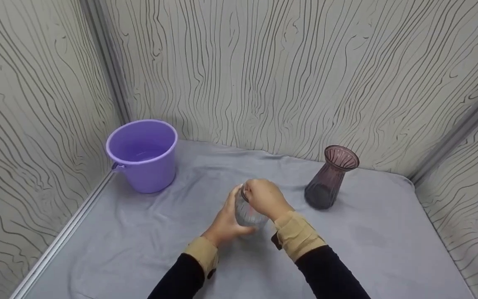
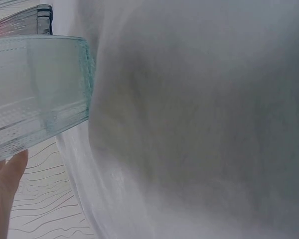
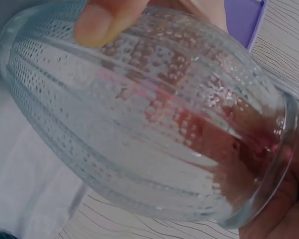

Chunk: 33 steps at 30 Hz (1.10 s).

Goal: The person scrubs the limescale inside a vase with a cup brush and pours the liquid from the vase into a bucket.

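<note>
Clear glass vase (image 3: 114, 149), round-bellied with tiny bumps, is tipped at a slant over the smooth grey cloth (image 1: 388, 236). The left hand (image 1: 225, 222) wraps its side, thumb and fingers apart. The right hand (image 1: 266, 198) is bent at the mouth; I cannot tell if it pinches anything. Pink streaks show through the glass. A round purple plastic bucket (image 1: 152, 176) sits left, and a see-through purple glass vase (image 1: 326, 187) stands right.
</note>
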Available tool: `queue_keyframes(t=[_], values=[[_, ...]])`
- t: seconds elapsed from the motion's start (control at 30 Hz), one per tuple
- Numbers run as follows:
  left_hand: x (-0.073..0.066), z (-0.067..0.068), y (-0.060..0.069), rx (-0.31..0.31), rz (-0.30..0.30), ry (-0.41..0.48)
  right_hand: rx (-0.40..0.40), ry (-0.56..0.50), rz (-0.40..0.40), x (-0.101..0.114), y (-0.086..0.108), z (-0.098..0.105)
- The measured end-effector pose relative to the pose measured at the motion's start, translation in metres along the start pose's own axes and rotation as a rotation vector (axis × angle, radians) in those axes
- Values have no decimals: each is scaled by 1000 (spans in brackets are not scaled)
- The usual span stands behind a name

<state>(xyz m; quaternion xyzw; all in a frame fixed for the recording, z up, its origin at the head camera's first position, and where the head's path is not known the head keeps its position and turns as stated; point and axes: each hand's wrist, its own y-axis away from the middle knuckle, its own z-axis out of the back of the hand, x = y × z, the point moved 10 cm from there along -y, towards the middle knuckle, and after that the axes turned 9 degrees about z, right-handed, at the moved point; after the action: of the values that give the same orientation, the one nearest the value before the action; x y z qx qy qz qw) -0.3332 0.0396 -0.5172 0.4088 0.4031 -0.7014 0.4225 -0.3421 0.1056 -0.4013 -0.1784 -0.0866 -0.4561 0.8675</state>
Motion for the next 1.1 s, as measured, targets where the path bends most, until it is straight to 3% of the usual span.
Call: queue_keyframes(t=[0.4, 0.5, 0.73, 0.97, 1.1], values=[[-3, -1, -4, -14, -34, 7, -203, -288, -117, -21, 8, 16], [-2, -1, -3, -15, -27, 2, -276, -311, -59, -19, 13, 18], [0, 1, -1, -8, 6, -4, -427, -299, 169, -5, 27, 22], [4, 3, -2, -20, 32, 0, -543, -489, 186, -15, 33, 28], [4, 1, -1, -20, 34, -6, -596, -462, 249, -7, 40, 34]])
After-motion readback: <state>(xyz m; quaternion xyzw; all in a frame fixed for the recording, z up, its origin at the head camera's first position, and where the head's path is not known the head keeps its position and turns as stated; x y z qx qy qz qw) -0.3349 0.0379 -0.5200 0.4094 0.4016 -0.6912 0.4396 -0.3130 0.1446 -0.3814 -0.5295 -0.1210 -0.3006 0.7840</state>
